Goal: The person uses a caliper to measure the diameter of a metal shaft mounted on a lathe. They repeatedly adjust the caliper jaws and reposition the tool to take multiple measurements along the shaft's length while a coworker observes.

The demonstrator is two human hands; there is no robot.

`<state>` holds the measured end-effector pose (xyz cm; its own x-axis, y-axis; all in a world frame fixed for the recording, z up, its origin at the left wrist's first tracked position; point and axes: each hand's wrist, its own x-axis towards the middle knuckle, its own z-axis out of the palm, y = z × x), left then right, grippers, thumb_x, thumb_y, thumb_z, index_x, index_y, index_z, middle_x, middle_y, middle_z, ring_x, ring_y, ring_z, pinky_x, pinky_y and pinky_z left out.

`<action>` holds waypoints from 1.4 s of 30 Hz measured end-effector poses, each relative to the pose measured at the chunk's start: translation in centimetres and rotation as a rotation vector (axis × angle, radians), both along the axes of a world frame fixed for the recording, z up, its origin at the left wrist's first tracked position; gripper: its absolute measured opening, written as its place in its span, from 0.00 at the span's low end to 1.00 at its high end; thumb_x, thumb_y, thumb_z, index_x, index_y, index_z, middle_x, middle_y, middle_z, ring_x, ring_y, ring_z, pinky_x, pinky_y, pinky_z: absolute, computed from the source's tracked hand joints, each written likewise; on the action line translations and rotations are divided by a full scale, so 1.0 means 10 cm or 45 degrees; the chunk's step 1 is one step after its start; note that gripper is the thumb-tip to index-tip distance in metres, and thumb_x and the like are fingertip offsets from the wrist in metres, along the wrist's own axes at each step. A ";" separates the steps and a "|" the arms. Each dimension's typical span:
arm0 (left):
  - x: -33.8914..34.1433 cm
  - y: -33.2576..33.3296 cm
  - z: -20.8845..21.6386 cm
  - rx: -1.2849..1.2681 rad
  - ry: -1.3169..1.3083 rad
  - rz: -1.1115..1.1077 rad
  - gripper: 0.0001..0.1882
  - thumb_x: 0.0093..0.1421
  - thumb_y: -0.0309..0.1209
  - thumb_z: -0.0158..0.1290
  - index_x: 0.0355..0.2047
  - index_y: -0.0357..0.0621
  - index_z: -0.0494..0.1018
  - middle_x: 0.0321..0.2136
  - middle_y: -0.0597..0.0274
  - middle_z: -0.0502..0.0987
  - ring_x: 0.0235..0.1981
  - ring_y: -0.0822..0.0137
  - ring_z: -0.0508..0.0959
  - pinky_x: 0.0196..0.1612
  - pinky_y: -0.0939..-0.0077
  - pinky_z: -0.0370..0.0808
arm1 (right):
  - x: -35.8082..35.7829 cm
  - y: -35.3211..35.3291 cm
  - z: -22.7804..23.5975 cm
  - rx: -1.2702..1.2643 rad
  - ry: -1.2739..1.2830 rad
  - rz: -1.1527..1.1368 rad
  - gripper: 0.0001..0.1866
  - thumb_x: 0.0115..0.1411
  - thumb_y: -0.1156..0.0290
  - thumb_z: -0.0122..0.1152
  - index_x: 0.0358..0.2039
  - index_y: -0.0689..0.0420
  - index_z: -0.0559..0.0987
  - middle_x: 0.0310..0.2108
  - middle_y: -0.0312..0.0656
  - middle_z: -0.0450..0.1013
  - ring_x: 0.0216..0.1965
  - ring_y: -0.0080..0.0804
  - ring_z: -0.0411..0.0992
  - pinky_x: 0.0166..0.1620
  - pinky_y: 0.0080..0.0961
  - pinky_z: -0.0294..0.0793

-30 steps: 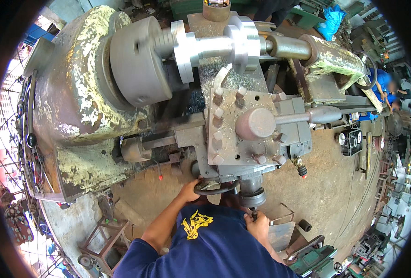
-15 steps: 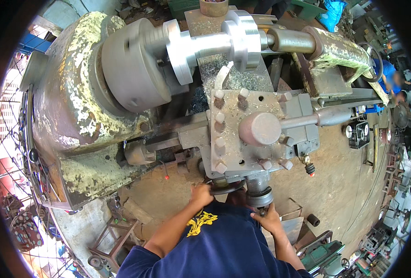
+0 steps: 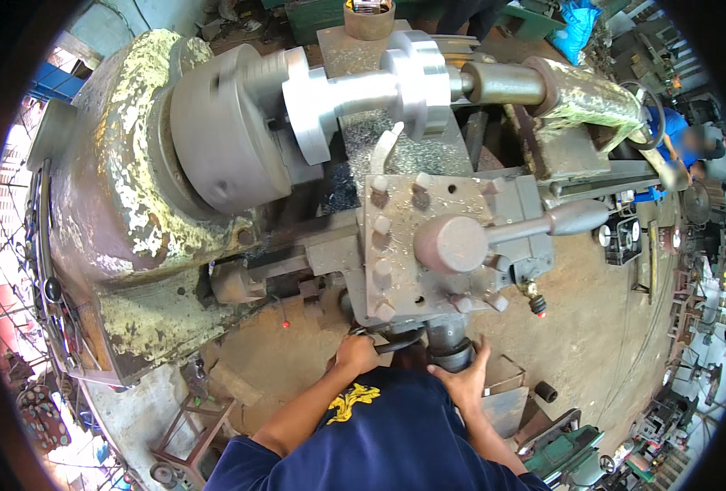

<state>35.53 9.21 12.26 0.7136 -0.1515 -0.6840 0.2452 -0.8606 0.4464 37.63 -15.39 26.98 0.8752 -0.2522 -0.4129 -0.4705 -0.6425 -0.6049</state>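
My left hand (image 3: 356,353) is closed round the rim of a dark handwheel (image 3: 397,341) at the lathe's front. Just right of it, my right hand (image 3: 464,380) cups the round cross-slide dial (image 3: 450,356), thumb on one side and forefinger on the other; its other fingers are partly hidden. Above both hands sits the square tool post (image 3: 395,270), with bolts, a lever (image 3: 555,222) and a curved cutting tool (image 3: 386,149). The tool's tip is close to a shiny flanged shaft (image 3: 367,94), held between the blurred chuck (image 3: 228,131) and the tailstock (image 3: 575,94).
Metal chips (image 3: 408,159) lie beneath the shaft. The paint-worn headstock (image 3: 125,180) fills the left. A round tin (image 3: 369,20) stands at the back. Another person in blue (image 3: 664,135) is at far right. A green machine (image 3: 563,450) stands at lower right.
The view has shifted slightly, so the lathe sits lower and further left. My right hand has moved up round the dial, with its forefinger more extended. My left hand stays at the handwheel.
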 end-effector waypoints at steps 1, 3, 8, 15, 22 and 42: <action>-0.03 -0.07 0.03 -0.004 0.056 0.047 0.15 0.45 0.35 0.61 0.34 0.47 0.84 0.35 0.46 0.84 0.42 0.43 0.83 0.52 0.54 0.78 | 0.04 0.02 0.05 -0.133 -0.018 0.084 0.67 0.35 0.56 0.88 0.69 0.68 0.55 0.59 0.63 0.67 0.61 0.58 0.67 0.64 0.42 0.68; -0.03 -0.07 0.02 -0.145 -0.052 0.139 0.11 0.47 0.36 0.61 0.30 0.45 0.83 0.34 0.45 0.83 0.41 0.44 0.82 0.50 0.53 0.78 | 0.16 0.04 0.11 -0.071 0.101 0.130 0.66 0.32 0.55 0.88 0.68 0.66 0.59 0.59 0.62 0.66 0.61 0.60 0.66 0.63 0.45 0.69; -0.15 0.32 -0.16 -0.332 -0.458 0.158 0.11 0.51 0.37 0.62 0.21 0.41 0.78 0.29 0.44 0.81 0.38 0.44 0.82 0.43 0.54 0.77 | 0.31 0.02 0.21 -0.086 0.170 0.268 0.72 0.31 0.54 0.88 0.71 0.66 0.52 0.60 0.67 0.65 0.61 0.64 0.67 0.63 0.47 0.70; -0.20 -0.09 -0.10 0.076 -0.171 0.318 0.15 0.45 0.41 0.62 0.33 0.49 0.85 0.35 0.49 0.84 0.43 0.48 0.82 0.55 0.54 0.73 | 0.36 -0.26 0.06 0.131 0.329 0.282 0.76 0.29 0.53 0.88 0.72 0.67 0.48 0.60 0.73 0.66 0.60 0.66 0.70 0.61 0.46 0.73; -0.26 0.04 -0.02 -0.098 -0.358 0.499 0.22 0.45 0.36 0.66 0.42 0.42 0.82 0.44 0.47 0.81 0.54 0.46 0.77 0.57 0.55 0.73 | 0.40 -0.55 -0.21 0.775 0.283 0.238 0.73 0.32 0.58 0.89 0.73 0.64 0.50 0.54 0.64 0.74 0.55 0.51 0.76 0.59 0.41 0.74; -0.32 0.02 -0.53 -0.898 0.737 2.101 0.13 0.72 0.42 0.46 0.46 0.49 0.73 0.31 0.57 0.79 0.24 0.59 0.79 0.26 0.58 0.78 | 0.29 -0.39 -0.03 0.163 0.104 0.377 0.71 0.33 0.47 0.85 0.72 0.61 0.52 0.50 0.68 0.76 0.51 0.63 0.77 0.54 0.46 0.78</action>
